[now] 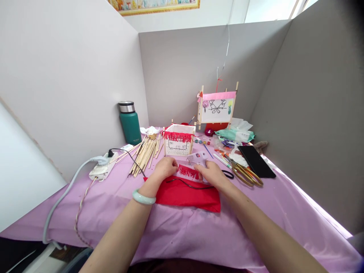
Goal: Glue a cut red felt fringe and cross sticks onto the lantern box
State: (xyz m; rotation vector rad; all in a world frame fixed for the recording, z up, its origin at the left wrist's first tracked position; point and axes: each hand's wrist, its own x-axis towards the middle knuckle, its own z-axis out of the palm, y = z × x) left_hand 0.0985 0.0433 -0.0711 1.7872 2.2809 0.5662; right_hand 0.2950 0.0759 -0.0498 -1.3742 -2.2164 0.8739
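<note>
Head view
Left hand (pixel 165 168): fingers curled in and closed on the left end of the red fringe strip (pixel 188 172); a pale green bangle (pixel 143 198) sits on its wrist.
Right hand (pixel 212 174): fingers held together and laid on the strip's right end. The thumb is hidden, so I cannot tell whether it pinches or only presses.
Red fringe strip: stretched between the two hands, touching both, lying on a white backing.
Red sheet (pixel 187 195): flat on the purple tablecloth (pixel 199 231), just under and on the near side of both hands.
Black cord (pixel 187 184): runs across the red sheet, close to the wrists.
Small paper lantern (pixel 179 140): just beyond the hands, with red fringe along its top edge.
Wooden sticks (pixel 145 153): a loose bundle beyond and to the left of the left hand.
Power strip (pixel 102 167): farther left of the left hand.
Green flask (pixel 130 122): well beyond the left hand, by the wall.
Scissors (pixel 246 174): just right of the right hand, gold-handled.
Black phone (pixel 256 161): right of the scissors.
Tall lantern (pixel 217 106): well beyond the right hand, with a pink top band.
</note>
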